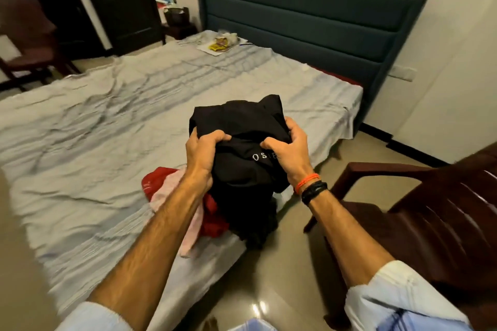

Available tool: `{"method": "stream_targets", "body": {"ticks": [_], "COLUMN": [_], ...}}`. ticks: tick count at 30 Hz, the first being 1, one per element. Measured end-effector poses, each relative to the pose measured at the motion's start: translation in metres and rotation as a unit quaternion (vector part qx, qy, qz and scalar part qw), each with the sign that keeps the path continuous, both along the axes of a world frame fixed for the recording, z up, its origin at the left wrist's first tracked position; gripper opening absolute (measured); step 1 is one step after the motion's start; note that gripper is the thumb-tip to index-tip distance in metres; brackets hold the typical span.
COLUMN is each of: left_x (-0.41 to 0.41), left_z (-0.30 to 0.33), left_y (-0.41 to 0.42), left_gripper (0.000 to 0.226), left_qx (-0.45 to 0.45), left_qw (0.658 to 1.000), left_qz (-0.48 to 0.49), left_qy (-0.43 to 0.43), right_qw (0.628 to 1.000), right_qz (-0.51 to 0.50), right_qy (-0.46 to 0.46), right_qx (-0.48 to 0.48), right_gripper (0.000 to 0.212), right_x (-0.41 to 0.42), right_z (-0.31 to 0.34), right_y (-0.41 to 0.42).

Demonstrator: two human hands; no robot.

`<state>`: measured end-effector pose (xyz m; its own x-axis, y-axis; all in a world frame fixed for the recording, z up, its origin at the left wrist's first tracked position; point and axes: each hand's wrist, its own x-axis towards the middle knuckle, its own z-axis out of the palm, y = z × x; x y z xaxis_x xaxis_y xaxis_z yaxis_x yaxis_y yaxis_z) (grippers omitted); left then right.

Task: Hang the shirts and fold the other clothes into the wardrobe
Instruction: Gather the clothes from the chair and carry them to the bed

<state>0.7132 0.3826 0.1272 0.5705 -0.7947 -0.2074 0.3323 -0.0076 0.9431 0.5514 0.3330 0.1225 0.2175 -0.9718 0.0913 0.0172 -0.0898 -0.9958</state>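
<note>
You held a bunched black garment point(242, 140) in both hands above the near corner of the bed point(107, 121). Your left hand point(203, 154) had its grip clamped on the garment's left side, fingers curled into the cloth. Your right hand point(289, 149) had its grip clamped on the right side, thumb dug into a fold beside some white lettering. The garment was too crumpled to give it a clear long axis; its loose bulk hung down toward the bed's edge, and a peak of cloth stood up on the side toward the headboard point(309, 16).

Under the garment, on the same corner of the bed, lay a small heap: a red piece of clothing point(158, 177) and a pale pink one point(188, 236), touching each other and partly hidden by your left forearm. The pink piece ran lengthwise toward the bed's near edge.

At the far corner of the bed, by the headboard, lay a flat white sheet point(215, 50) carrying yellow packets; they were too blurred to name. A dark brown chair point(430, 209) stood just beside the bed on your right. A dark wardrobe point(118, 0) stood beyond the bed's far side; its contents could not be seen.
</note>
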Motion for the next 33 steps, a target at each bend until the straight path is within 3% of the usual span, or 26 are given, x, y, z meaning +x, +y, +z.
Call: {"method": "stream_targets", "body": {"ticks": [3, 11, 17, 21, 26, 33], "left_x": [0.058, 0.186, 0.222, 0.236, 0.235, 0.192], "left_z": [-0.012, -0.077, -0.115, -0.132, -0.121, -0.055], "left_y": [0.008, 0.042, 0.046, 0.031, -0.025, -0.168], "left_gripper": [0.040, 0.046, 0.059, 0.054, 0.053, 0.071], "left_qx": [0.013, 0.096, 0.130, 0.158, 0.117, 0.010], "left_qw": [0.999, 0.989, 0.983, 0.974, 0.970, 0.983], "left_qz": [0.032, 0.107, 0.120, 0.145, 0.179, 0.120], "left_qy": [-0.006, 0.017, 0.054, 0.078, 0.118, 0.140], "right_qw": [1.000, 0.981, 0.964, 0.949, 0.967, 0.990], "right_qz": [0.024, 0.118, 0.177, 0.217, 0.159, 0.081], "right_qy": [0.010, 0.151, 0.198, 0.229, 0.197, 0.069], "right_qx": [-0.005, 0.009, 0.020, 0.017, -0.038, -0.089], "right_gripper": [0.045, 0.067, 0.070, 0.074, 0.061, 0.046], "right_x": [0.057, 0.187, 0.231, 0.255, 0.268, 0.222], "right_z": [-0.009, -0.071, -0.099, -0.113, -0.092, -0.021], "right_y": [0.000, 0.005, -0.005, -0.027, -0.077, -0.214]}}
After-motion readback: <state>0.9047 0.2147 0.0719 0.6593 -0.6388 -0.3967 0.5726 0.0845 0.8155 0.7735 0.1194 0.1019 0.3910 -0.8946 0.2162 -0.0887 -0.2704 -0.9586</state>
